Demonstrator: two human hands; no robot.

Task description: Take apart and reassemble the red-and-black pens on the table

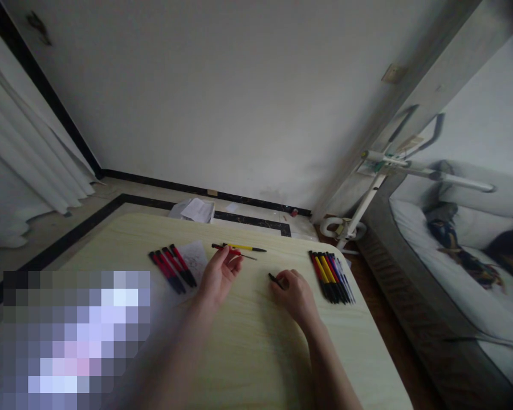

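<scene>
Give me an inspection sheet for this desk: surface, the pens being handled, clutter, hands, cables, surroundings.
Surface: pale wood table.
Job's things: red pen in the left hand; small black part in the right hand; yellow pen lying just beyond.
Clutter: red pens partly on a paper sheet at left; mixed pens in a row at right.
Hands: both pinching their items, low over the table.
Cables: nothing seen.
Surroundings: curtain, floor papers, white frame, bed.
</scene>
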